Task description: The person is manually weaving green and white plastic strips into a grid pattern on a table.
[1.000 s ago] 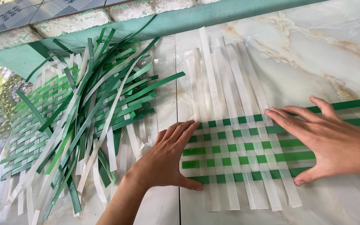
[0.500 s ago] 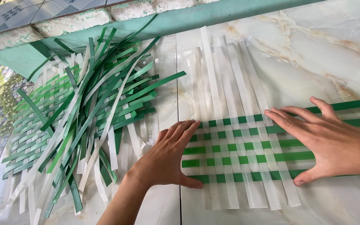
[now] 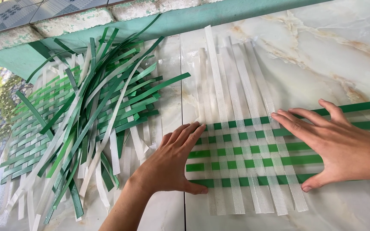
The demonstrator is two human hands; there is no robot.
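Little has moved since the earlier frames: left hand (image 3: 170, 164) and right hand (image 3: 337, 143), both flat and spread, holding nothing, still press the woven mat (image 3: 247, 156) (five green bands, about seven white) at frame centre; loose strip pile (image 3: 88, 111) left on marble surface (image 3: 322, 47).

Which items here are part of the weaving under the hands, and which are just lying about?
In use:
left hand
right hand
green and white woven strips

Lying about:
loose strip pile
woven mat under the pile

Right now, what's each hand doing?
Left hand: open, flat on the green-and-white woven strap mat.
Right hand: open, flat on the same mat.
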